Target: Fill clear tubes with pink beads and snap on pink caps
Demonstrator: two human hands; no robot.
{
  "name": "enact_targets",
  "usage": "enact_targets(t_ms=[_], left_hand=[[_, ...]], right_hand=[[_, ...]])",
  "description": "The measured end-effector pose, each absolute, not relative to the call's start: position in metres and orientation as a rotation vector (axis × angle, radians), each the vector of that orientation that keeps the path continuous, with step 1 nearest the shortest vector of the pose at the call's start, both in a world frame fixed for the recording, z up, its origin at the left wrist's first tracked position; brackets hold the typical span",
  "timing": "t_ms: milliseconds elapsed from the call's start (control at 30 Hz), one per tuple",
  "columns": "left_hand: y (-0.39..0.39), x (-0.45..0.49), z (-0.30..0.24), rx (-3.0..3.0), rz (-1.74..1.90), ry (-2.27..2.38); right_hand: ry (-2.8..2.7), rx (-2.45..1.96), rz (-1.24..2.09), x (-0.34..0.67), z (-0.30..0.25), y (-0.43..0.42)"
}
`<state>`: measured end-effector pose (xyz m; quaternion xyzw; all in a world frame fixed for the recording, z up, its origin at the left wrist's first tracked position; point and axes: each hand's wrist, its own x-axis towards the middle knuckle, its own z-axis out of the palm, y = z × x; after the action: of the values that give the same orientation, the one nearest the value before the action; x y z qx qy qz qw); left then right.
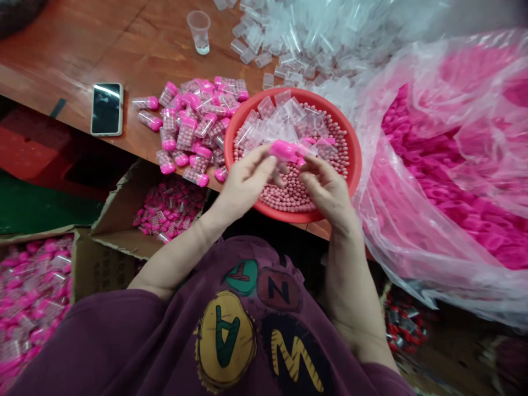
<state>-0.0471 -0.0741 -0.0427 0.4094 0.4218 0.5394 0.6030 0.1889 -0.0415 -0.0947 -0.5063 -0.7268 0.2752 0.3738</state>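
Observation:
My left hand (247, 179) reaches over a red basin (355, 159), its thumb and fingers pinched on a bright pink plastic cap (284, 149). My right hand (328, 190) is closed close beside it, fingertips near the cap's right end. A pale, see-through part shows there, too blurred to make out. Below both hands, small pink beads (291, 192) fill the basin. Clear plastic containers (280, 124) lie on the beads at the basin's far side, with some pink pieces among them.
Bead-filled containers with pink caps (187, 129) are piled left of the basin. Nearby are a phone (106, 109) and a clear cup (199, 33). Clear containers (313, 33) heap behind. A plastic bag (396, 220) of pink pieces stands right; cardboard boxes (111, 220) sit lower left.

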Motion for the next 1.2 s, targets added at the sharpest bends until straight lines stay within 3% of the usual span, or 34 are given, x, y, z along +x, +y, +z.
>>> enact_targets(t_ms=[133,233,333,500,600,700,800,1033,1200], left_hand=[[-0.113,-0.147,-0.071,1.128,1.476,1.503],[-0.132,-0.212,-0.105,1.335,1.075,2.005],[-0.138,-0.225,-0.114,1.500,1.017,2.229],[-0.105,-0.139,-0.075,1.759,1.325,1.757],[-0.064,-0.079,-0.061,1.900,1.034,1.413],[-0.030,-0.037,-0.064,1.938,0.743,1.412],[-0.013,-0.012,-0.071,1.932,0.678,1.405],[0.003,0.002,-0.076,2.246,0.367,1.005],[0.013,-0.001,-0.069,2.511,0.109,1.056]], right_hand=[[-2.005,-1.390,0.381,0.193,-0.094,-0.013],[-2.256,-1.441,0.218,0.179,-0.103,0.006],[-2.326,-1.487,0.154,0.171,-0.111,0.017],[-2.108,-1.505,0.373,0.182,-0.108,0.012],[-2.002,-1.657,0.381,0.189,-0.103,0.001],[-1.938,-1.785,0.224,0.192,-0.100,-0.011],[-1.959,-1.706,0.223,0.192,-0.100,-0.019],[-2.080,-1.780,0.302,0.194,-0.090,-0.025],[-2.115,-1.899,0.299,0.201,-0.078,-0.015]])
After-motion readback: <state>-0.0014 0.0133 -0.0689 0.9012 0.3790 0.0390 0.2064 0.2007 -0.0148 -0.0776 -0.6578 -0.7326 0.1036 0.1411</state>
